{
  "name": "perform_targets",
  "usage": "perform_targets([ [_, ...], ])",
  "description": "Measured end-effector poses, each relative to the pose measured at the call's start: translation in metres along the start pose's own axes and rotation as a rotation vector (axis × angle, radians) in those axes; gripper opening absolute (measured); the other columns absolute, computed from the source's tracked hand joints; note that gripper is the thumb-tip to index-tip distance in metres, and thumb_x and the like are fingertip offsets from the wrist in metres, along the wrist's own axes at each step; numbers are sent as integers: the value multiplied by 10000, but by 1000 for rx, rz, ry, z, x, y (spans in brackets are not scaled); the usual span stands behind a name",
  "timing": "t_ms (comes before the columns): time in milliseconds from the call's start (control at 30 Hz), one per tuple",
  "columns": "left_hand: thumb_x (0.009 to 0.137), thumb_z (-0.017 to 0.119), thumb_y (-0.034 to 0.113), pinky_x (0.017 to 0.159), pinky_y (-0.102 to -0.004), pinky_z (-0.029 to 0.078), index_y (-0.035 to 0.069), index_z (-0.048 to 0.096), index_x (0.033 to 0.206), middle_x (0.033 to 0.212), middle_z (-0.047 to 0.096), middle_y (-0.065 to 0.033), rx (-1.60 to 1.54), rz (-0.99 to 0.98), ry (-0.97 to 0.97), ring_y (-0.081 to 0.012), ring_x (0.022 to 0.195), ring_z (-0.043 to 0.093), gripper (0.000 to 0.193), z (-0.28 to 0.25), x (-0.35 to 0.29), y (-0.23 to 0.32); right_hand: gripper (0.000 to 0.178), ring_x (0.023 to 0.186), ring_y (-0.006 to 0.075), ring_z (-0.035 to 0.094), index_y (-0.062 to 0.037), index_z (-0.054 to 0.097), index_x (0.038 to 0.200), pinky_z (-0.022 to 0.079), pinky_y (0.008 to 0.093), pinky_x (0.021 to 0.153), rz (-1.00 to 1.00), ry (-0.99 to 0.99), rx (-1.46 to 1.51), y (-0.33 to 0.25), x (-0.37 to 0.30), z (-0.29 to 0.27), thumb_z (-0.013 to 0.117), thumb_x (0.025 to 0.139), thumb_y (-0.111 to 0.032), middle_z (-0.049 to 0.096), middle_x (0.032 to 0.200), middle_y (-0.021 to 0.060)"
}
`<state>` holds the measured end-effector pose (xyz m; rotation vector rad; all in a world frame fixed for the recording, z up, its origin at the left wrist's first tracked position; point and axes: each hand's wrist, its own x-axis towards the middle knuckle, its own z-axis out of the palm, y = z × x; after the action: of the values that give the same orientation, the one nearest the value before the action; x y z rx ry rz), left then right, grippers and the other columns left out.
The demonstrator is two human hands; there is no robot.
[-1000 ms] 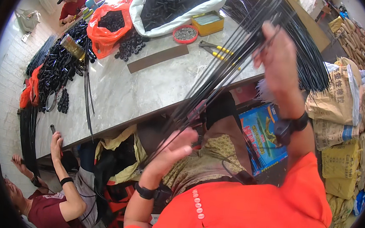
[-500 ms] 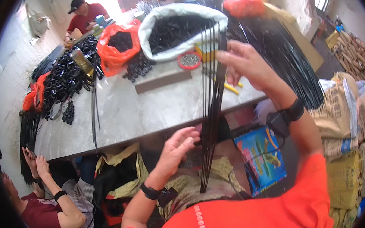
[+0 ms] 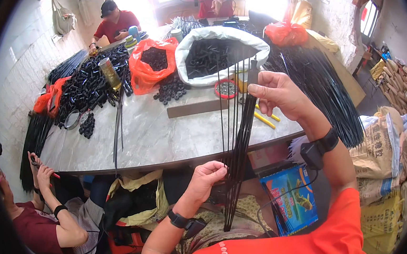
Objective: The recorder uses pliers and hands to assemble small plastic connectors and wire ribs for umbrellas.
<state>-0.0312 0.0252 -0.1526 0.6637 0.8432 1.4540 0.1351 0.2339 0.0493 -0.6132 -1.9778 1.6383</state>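
Note:
A bundle of long, thin black rods point(image 3: 240, 163) stands upright in front of me, its lower end down by my lap. Some rods splay apart to the left near the top. My right hand point(image 3: 277, 95) is closed at the upper end, thumb and fingers pinching the thicker dark piece there. Lower down, my left hand point(image 3: 206, 179) is closed, with thumb and forefinger pinched at a thin rod on the bundle's left side. Its other fingers are curled in.
On the grey table point(image 3: 140, 139) stand a white sack point(image 3: 185, 61) of black parts, an orange bag point(image 3: 139, 81), a red dish point(image 3: 225, 96) and yellow-handled pliers point(image 3: 264, 121). Black rods point(image 3: 321, 88) lie at right. A co-worker point(image 3: 47, 224) sits at left; another point(image 3: 117, 24) sits beyond.
My left hand has closed from open fingers to a pinch at the rods. My right hand's fingers have drawn in on the upper end. The view has shifted slightly.

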Motion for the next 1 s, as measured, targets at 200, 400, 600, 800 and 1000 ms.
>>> perform_targets([
  [200,913,661,81,701,-236,519,35,675,961,856,688,-21,61,29,28,-87,754,637,68,-7,5,-9,339,513,80,612,-25,588,800,470,202,431,0,34,-137,-5,2,13,739,871,-321,598,622,26],
  [400,883,679,68,654,-276,563,25,668,925,785,682,-44,70,77,50,-136,688,664,61,-14,14,-14,395,498,54,597,-55,631,746,418,171,426,-54,19,-302,-18,2,24,738,849,-420,615,584,17],
  [600,918,655,110,606,-197,455,31,676,962,785,665,21,96,7,88,-57,676,585,93,-17,20,-22,395,528,58,614,-55,640,768,450,183,445,-25,14,-318,-20,-3,30,746,834,-430,614,613,3],
  [800,949,614,159,698,-243,521,17,662,1024,874,678,-41,42,-22,127,-109,759,646,168,-28,16,-24,355,579,50,623,-49,682,878,449,171,475,4,-119,-392,-28,-9,38,754,831,-394,638,688,-8],
  [1000,996,523,372,949,-395,493,38,538,1265,1160,618,-123,-170,-124,-25,-248,1099,599,429,-31,0,-34,419,540,50,599,-70,623,764,441,180,490,-32,9,-503,-28,-13,35,714,842,-471,616,622,2],
])
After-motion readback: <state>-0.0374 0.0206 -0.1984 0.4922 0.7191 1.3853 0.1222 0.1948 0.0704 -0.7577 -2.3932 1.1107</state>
